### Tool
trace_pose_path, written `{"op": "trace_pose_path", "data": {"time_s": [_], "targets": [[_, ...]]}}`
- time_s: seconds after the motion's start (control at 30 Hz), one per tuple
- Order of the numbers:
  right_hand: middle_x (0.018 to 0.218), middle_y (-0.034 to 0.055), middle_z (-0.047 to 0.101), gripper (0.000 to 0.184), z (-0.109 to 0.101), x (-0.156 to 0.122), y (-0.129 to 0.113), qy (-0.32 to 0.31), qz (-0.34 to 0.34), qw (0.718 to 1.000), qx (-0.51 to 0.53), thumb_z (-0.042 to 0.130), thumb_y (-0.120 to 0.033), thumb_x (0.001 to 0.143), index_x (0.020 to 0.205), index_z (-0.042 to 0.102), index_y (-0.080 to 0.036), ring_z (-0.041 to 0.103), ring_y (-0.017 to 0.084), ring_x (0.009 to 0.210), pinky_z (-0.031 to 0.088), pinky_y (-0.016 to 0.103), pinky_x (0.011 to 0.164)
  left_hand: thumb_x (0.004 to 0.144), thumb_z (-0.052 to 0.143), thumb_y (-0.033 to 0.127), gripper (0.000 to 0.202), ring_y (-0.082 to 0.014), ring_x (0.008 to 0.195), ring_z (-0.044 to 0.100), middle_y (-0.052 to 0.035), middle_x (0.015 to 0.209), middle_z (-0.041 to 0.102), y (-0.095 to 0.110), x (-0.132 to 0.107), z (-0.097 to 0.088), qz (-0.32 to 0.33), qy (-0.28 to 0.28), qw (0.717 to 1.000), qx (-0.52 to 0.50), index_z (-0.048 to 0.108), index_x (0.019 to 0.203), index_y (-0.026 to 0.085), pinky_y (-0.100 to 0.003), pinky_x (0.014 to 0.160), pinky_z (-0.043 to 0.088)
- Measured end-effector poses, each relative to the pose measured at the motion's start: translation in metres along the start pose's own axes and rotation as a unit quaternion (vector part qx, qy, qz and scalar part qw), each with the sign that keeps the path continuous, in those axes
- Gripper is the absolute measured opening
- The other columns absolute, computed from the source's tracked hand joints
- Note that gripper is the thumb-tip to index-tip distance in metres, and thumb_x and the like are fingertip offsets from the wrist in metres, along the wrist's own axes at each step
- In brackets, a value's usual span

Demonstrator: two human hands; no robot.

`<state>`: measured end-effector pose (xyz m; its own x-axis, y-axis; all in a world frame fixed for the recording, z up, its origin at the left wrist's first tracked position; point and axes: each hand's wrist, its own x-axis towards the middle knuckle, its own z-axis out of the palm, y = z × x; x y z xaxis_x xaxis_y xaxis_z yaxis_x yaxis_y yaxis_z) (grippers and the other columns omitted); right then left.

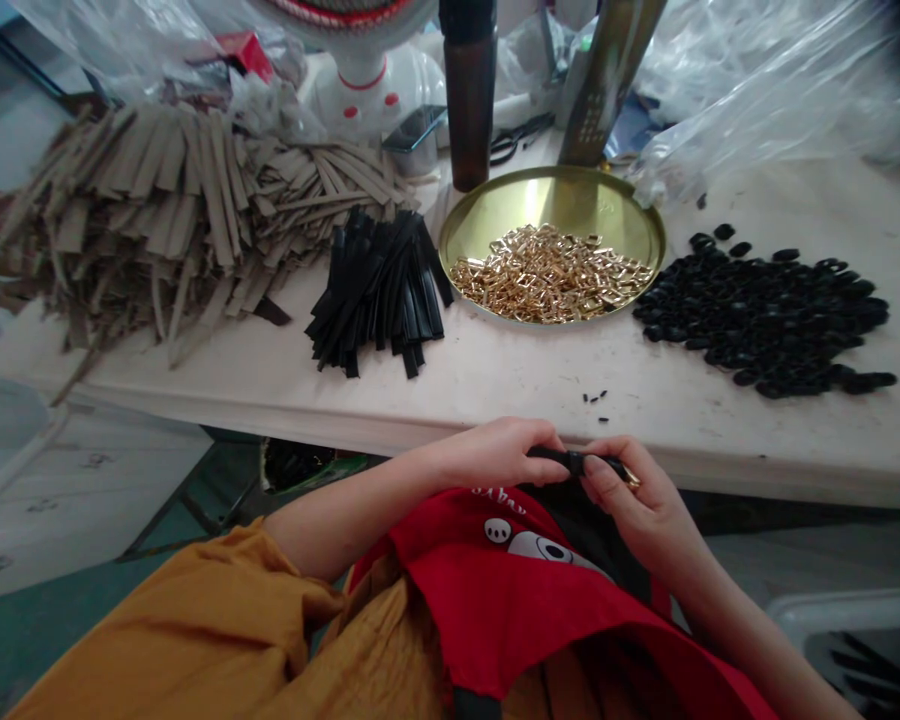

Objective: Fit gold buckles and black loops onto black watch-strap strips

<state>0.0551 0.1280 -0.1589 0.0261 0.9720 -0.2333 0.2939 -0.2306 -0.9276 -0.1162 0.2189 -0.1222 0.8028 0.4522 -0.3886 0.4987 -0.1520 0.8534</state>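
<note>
Between my two hands, just off the table's front edge, is a black strap [551, 457] with a black loop [574, 462] around it. My left hand [506, 450] pinches the strap's left part. My right hand [630, 490] grips it close to the loop, and a gold buckle [633, 482] shows at its right end. Ahead of my hands lie a pile of black strips [386, 285], a round gold tray [487, 205] heaped with small gold buckles [551, 275], and a pile of black loops [780, 310].
Grey-brown strips [150, 190] are heaped at the left. A brown bottle [471, 100], scissors [521, 138] and a white fan base [364, 90] stand or lie behind. Clear plastic sheeting [780, 90] covers the back right. Tiny black bits [595, 397] dot the table [487, 380].
</note>
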Motion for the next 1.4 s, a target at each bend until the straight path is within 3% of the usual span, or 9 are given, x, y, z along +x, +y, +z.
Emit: {"op": "trace_pose_path", "data": {"time_s": [0.4,0.63,0.83,1.03,1.2,1.3,1.4], "targets": [[0.055,-0.0055,0.042,0.025,-0.002,-0.004,-0.008,-0.034,0.03,0.997,0.067,0.049,-0.046,0.081,0.082,0.047,-0.021,0.038,0.009,0.046,0.03,0.021,0.041,0.08,0.048,0.027,0.017,-0.009,0.065,0.047,0.0026,0.07,0.054,0.0,-0.003,0.004,0.021,-0.029,0.999,-0.015,0.057,0.083,0.013,-0.018,0.058,0.036],[0.054,-0.0062,0.038,0.027,0.006,-0.009,-0.003,-0.032,0.042,0.997,0.063,0.049,-0.047,0.08,0.079,0.046,-0.021,0.036,0.009,0.045,0.027,0.021,0.04,0.08,0.048,0.034,0.023,-0.0107,0.06,0.047,0.0014,0.065,0.056,-0.004,-0.002,0.019,-0.007,0.023,0.996,0.087,0.06,0.078,0.015,-0.02,0.053,0.03],[0.053,-0.0052,0.043,0.024,0.006,-0.007,-0.002,-0.016,0.02,1.0,0.012,0.04,-0.044,0.085,0.09,0.046,-0.021,0.042,0.011,0.045,0.032,0.022,0.041,0.085,0.041,0.032,0.027,-0.0112,0.06,0.049,-0.0007,0.067,0.058,0.003,-0.007,0.015,0.026,0.006,0.99,0.135,0.059,0.076,0.015,-0.021,0.052,0.03],[0.083,0.0042,0.063,0.027,-0.01,-0.004,-0.006,-0.095,-0.074,0.988,-0.093,0.041,-0.035,0.086,0.106,0.052,-0.021,0.059,0.017,0.07,0.046,0.028,0.062,0.087,0.036,0.029,0.031,-0.0084,0.052,0.048,0.0012,0.061,0.058,0.008,-0.012,0.015,0.013,-0.05,0.997,0.054,0.055,0.068,0.015,-0.019,0.049,0.03],[0.101,0.0068,0.063,0.028,-0.009,-0.007,0.0,-0.127,-0.086,0.984,-0.094,0.04,-0.034,0.086,0.108,0.053,-0.022,0.059,0.021,0.092,0.047,0.033,0.078,0.086,0.037,0.025,0.032,-0.0081,0.05,0.046,0.0019,0.057,0.056,0.006,-0.009,0.023,0.02,-0.053,0.998,0.028,0.052,0.061,0.015,-0.02,0.05,0.031],[0.091,0.006,0.062,0.03,-0.007,-0.005,0.005,-0.13,-0.073,0.985,-0.087,0.039,-0.035,0.086,0.111,0.05,-0.022,0.059,0.02,0.085,0.048,0.032,0.073,0.086,0.036,0.024,0.031,-0.0079,0.05,0.046,0.0022,0.056,0.054,0.005,-0.005,0.022,0.012,-0.064,0.998,0.022,0.05,0.06,0.015,-0.02,0.05,0.031],[0.073,0.0019,0.057,0.033,-0.006,-0.002,0.004,-0.095,-0.044,0.992,-0.064,0.04,-0.036,0.087,0.116,0.047,-0.022,0.055,0.016,0.063,0.047,0.027,0.058,0.087,0.036,0.028,0.031,-0.0078,0.05,0.046,0.0027,0.055,0.052,0.005,-0.005,0.016,-0.015,-0.061,0.998,-0.005,0.049,0.062,0.015,-0.02,0.052,0.033]]}}
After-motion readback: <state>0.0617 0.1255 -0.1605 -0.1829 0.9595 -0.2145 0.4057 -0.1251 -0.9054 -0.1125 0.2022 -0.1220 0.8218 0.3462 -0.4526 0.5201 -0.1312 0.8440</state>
